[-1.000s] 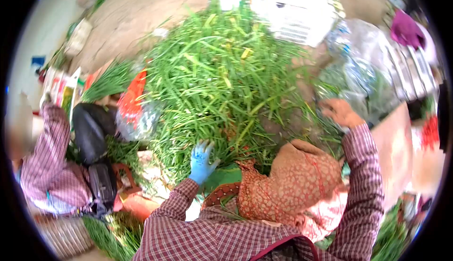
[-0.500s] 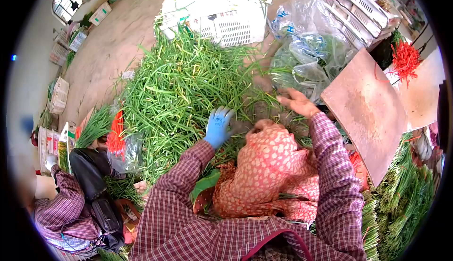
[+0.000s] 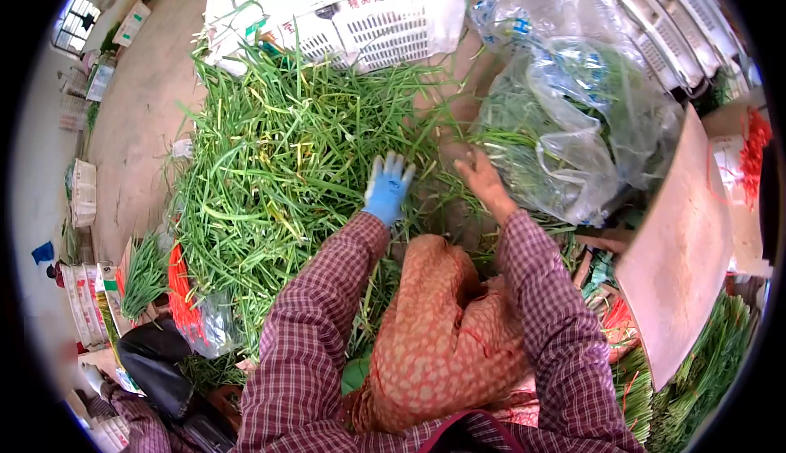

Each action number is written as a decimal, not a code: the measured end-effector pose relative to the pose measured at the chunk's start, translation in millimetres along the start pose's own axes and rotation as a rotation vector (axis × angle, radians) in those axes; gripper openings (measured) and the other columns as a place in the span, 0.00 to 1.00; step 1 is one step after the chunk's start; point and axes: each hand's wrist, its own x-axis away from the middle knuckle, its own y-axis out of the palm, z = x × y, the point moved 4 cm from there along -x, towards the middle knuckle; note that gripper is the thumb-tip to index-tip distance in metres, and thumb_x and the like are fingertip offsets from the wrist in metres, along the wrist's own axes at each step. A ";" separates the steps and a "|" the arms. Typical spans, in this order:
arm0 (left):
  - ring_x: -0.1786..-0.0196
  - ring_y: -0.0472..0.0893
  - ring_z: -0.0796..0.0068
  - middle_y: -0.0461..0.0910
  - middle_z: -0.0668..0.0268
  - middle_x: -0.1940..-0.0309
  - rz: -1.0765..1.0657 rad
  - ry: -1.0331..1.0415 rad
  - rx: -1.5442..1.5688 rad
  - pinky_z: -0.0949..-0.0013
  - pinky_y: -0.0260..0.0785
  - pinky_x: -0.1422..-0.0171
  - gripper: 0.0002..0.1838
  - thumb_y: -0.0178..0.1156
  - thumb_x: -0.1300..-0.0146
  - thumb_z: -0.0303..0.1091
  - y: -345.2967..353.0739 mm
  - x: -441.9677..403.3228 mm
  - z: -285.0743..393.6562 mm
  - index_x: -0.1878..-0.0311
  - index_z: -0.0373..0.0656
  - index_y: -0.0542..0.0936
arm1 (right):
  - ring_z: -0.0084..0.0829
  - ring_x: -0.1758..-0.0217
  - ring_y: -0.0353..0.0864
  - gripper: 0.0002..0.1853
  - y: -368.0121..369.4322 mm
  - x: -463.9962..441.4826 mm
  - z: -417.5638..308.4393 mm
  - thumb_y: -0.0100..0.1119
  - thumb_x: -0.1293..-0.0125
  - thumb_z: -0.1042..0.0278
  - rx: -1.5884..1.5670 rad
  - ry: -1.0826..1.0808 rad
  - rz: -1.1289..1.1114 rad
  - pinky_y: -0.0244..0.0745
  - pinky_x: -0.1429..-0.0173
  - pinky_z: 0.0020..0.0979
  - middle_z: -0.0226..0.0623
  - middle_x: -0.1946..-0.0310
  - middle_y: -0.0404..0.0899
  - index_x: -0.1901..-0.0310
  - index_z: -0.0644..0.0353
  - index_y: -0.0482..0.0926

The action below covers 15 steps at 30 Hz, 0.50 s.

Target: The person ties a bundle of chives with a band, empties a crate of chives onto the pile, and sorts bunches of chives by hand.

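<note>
My left hand [image 3: 388, 189], in a blue glove, rests at the right edge of a large heap of long green leafy stalks [image 3: 286, 150]. Its fingers are spread and nothing shows in them. Bare, my right hand [image 3: 485, 184] is over the floor between the heap and a clear plastic bag [image 3: 565, 134] with green stalks inside. The fingers of that hand are stretched out, with loose leaves close by. Below both hands is my knee in red patterned cloth [image 3: 442, 322].
A white slotted crate [image 3: 385, 31] stands behind the heap. To my right are a tilted board [image 3: 679, 248], bundled green stalks [image 3: 704, 363] and red ties [image 3: 755, 158]. Another person's dark-clad leg [image 3: 155, 363] is at the lower left, near red strips [image 3: 182, 297].
My view has tilted down and shifted. My left hand's fingers have spread wider, and my right hand has moved inward and down from beside the bag's lower edge.
</note>
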 end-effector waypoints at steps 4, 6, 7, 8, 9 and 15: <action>0.23 0.38 0.51 0.37 0.57 0.23 -0.186 -0.179 -0.125 0.48 0.27 0.22 0.67 0.74 0.61 0.60 47.5 0.9 -95.4 0.24 0.59 0.39 | 0.54 0.29 0.57 0.44 22.9 -77.3 5.5 0.55 0.37 0.43 0.156 0.004 -0.032 0.58 0.30 0.43 0.59 0.33 0.59 0.29 0.65 0.51; 0.23 0.40 0.50 0.39 0.59 0.24 -0.184 -0.209 0.030 0.48 0.31 0.21 0.61 0.75 0.58 0.53 63.6 9.0 -130.3 0.25 0.61 0.45 | 0.58 0.28 0.52 0.46 38.6 -99.4 0.8 0.54 0.37 0.41 0.191 0.099 0.008 0.55 0.28 0.45 0.61 0.32 0.55 0.28 0.62 0.46; 0.23 0.41 0.51 0.40 0.61 0.24 -0.150 -0.201 0.069 0.50 0.34 0.21 0.60 0.75 0.59 0.51 67.2 8.5 -136.8 0.25 0.61 0.47 | 0.58 0.28 0.52 0.46 49.4 -107.0 -6.2 0.54 0.37 0.41 0.193 0.096 0.000 0.55 0.28 0.45 0.61 0.32 0.55 0.28 0.62 0.46; 0.23 0.42 0.52 0.41 0.62 0.24 -0.123 -0.193 0.114 0.51 0.36 0.21 0.59 0.76 0.60 0.49 70.6 9.3 -142.8 0.26 0.61 0.50 | 0.58 0.28 0.51 0.46 62.9 -111.8 -12.5 0.51 0.36 0.39 0.284 0.122 -0.015 0.53 0.28 0.47 0.61 0.32 0.54 0.27 0.60 0.45; 0.23 0.42 0.52 0.41 0.62 0.24 -0.131 -0.203 0.121 0.51 0.36 0.21 0.59 0.76 0.60 0.49 73.6 10.3 -150.2 0.26 0.61 0.50 | 0.57 0.27 0.51 0.46 78.0 -114.1 -25.9 0.48 0.35 0.37 0.374 0.143 -0.027 0.52 0.27 0.49 0.60 0.31 0.52 0.27 0.58 0.43; 0.27 0.53 0.53 0.50 0.60 0.28 0.122 -0.323 0.281 0.52 0.47 0.24 0.54 0.76 0.64 0.39 101.1 23.6 -186.6 0.30 0.58 0.59 | 0.54 0.26 0.51 0.48 236.3 -117.7 -92.1 0.45 0.38 0.30 0.181 0.082 -0.298 0.37 0.26 0.58 0.55 0.29 0.53 0.27 0.59 0.48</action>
